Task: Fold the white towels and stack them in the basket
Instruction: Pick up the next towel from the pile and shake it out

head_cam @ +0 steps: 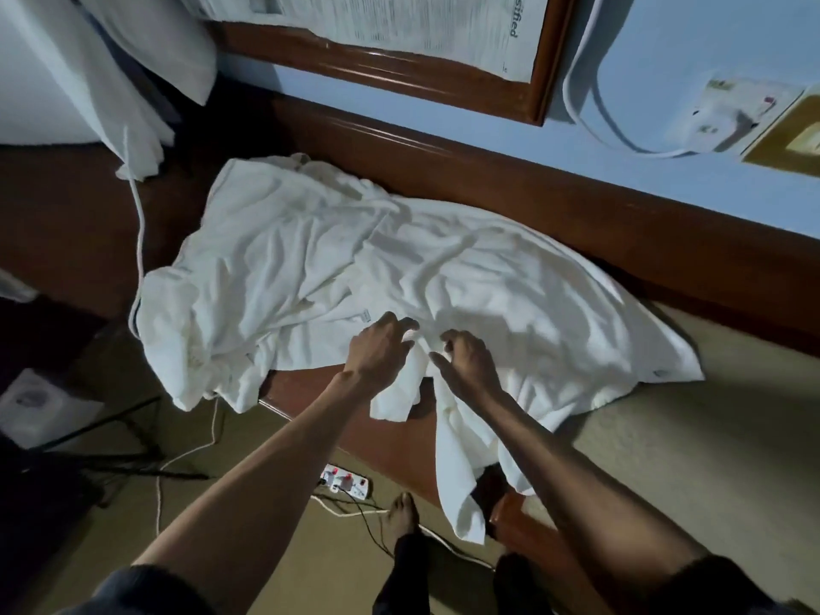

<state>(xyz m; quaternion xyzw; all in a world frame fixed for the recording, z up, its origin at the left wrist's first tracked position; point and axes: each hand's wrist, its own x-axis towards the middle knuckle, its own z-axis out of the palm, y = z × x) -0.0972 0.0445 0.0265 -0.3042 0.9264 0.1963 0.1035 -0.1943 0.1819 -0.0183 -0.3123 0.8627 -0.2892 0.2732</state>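
A heap of crumpled white towels (310, 268) lies spread over a brown wooden surface (390, 437). One towel end (457, 490) hangs down over the near edge. My left hand (381, 348) rests on the near part of the heap with its fingers bent into the cloth. My right hand (470, 361) sits right beside it, fingers curled into a fold of towel. No basket is in view.
A brown wooden rail (577, 206) runs along the blue wall behind the towels. White cloth (133, 82) hangs at the upper left. On the floor lie a power strip (346, 481), cables and my bare foot (401, 519). A wall socket (727, 113) is at the upper right.
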